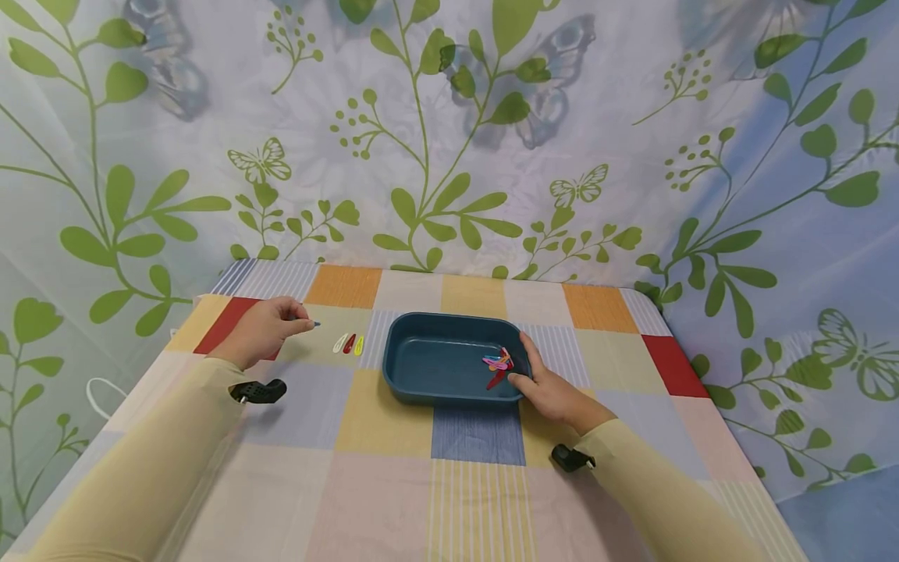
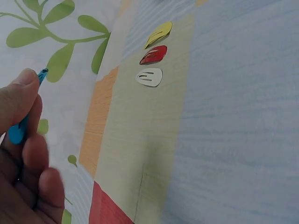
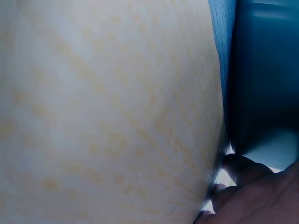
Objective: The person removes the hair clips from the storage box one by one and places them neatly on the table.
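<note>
My left hand (image 1: 261, 329) pinches a blue snap hair clip (image 2: 17, 132) between thumb and fingers, above the left part of the table. Lying in a row on the cloth to its right are a white hair clip (image 1: 340, 343), a red hair clip (image 1: 349, 343) and a yellow hair clip (image 1: 359, 345). A dark blue rectangular tray (image 1: 428, 371) stands right of them. With my right hand (image 1: 558, 396) I grip the tray's right end, thumb at the rim. Several coloured hair clips (image 1: 497, 363) lie in a small heap inside, near that hand.
A patchwork-patterned cloth (image 1: 379, 499) covers the table. Behind it hangs a curtain (image 1: 449, 156) with green leaves and butterflies. A white cable (image 1: 98, 398) loops beside the table's left edge.
</note>
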Tool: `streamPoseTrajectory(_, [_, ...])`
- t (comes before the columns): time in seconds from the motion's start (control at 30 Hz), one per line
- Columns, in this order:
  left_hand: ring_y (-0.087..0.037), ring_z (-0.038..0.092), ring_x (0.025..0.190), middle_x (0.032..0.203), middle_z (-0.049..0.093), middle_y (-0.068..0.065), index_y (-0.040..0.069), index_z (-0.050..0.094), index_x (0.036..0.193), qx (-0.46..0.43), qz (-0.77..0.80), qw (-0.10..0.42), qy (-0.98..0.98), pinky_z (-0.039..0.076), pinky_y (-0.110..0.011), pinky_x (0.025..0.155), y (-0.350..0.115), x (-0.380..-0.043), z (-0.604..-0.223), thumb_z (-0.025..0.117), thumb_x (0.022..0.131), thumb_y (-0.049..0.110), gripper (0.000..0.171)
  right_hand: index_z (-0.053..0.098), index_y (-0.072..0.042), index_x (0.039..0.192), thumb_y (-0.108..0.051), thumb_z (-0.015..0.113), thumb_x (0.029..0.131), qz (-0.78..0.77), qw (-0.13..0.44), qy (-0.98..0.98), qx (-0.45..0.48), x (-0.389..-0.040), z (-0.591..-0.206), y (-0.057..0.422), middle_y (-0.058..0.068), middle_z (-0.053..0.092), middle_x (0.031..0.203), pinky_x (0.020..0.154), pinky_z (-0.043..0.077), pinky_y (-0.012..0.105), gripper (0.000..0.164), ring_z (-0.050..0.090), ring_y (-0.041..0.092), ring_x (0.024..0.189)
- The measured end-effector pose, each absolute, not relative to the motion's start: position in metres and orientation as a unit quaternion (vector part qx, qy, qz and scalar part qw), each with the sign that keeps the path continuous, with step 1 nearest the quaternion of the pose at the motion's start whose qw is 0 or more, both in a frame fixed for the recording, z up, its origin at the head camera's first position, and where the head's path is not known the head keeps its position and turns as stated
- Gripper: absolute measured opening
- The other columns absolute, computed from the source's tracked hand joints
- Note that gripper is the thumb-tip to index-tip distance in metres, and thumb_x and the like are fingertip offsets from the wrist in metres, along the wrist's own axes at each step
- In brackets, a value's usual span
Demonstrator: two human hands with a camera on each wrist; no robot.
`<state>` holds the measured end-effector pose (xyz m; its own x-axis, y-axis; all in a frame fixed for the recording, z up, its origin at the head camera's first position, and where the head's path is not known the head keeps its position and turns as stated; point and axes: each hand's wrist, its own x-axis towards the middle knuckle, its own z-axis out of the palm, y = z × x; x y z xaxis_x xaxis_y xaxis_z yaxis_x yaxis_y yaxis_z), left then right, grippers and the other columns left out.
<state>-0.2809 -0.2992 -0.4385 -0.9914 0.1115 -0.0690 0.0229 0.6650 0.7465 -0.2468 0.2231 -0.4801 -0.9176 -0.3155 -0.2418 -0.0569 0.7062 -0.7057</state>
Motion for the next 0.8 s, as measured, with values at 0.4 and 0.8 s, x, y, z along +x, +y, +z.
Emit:
streamPoseTrajectory(0.4, [-0.035,0.061,0.107,0.131,0.065,-0.022,0.011,0.064,0.138,0.062,0.356,0.067,0.930,0.050,-0.034,0.077,-0.2964,-0.2825,-0.4356,0.049,0.113,0.025,0.032,-0.018,-0.029,0.167,-0.044,0.045,0.111,-0.355,0.177,0.911,-0.113,-0.2469,-0.4808,0.2238,0.026,0.010,0.175,0.122,0.029,0.069,0.087,0.045,0.054,0.145])
streamPoseTrajectory(0.8, [-0.035,0.063,0.117,0.133,0.068,-0.019,0.009,0.065,0.137,0.054,0.356,0.046,0.932,0.054,-0.050,0.099,-0.2992,-0.2841,-0.4376,0.055,0.110,0.020,0.031,-0.015,-0.026,0.168,-0.046,0.045,0.110,-0.342,0.171,0.917,-0.111,-0.2476,-0.4812,0.2244,0.031,0.021,0.171,0.119,0.033,0.069,0.086,0.057,0.053,0.134])
